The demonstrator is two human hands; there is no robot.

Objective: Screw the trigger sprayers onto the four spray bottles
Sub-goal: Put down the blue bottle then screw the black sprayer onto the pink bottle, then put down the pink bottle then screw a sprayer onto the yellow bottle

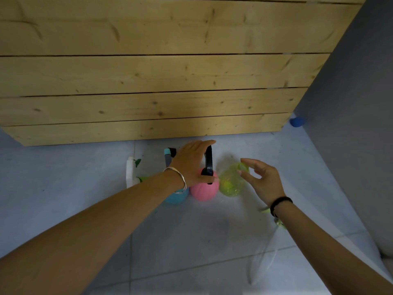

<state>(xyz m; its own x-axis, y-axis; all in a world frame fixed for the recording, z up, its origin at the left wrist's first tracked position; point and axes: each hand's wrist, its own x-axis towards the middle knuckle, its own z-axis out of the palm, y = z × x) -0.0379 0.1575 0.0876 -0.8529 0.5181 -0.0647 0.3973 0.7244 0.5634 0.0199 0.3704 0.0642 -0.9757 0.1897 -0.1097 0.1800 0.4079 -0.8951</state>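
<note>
- left hand (pixel 191 165) clasps black sprayer (pixel 208 160) on pink bottle (pixel 204 191), thumb under
- right hand (pixel 263 182) empty, fingers spread at green bottle (pixel 230 184), floor (pixel 191 241) far edge by crate (pixel 148 81)
- next, likely: seat a sprayer square on green, twist

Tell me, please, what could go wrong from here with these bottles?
1. The pink bottle, blue bottle and green bottle stand crowded together; the left hand, on the black sprayer, could knock a neighbour over.
2. The green bottle's neck is open, with no sprayer; the right hand, fingers spread beside it, might tip it.
3. Whether the black sprayer sits straight is hidden; it may cross-thread.
</note>
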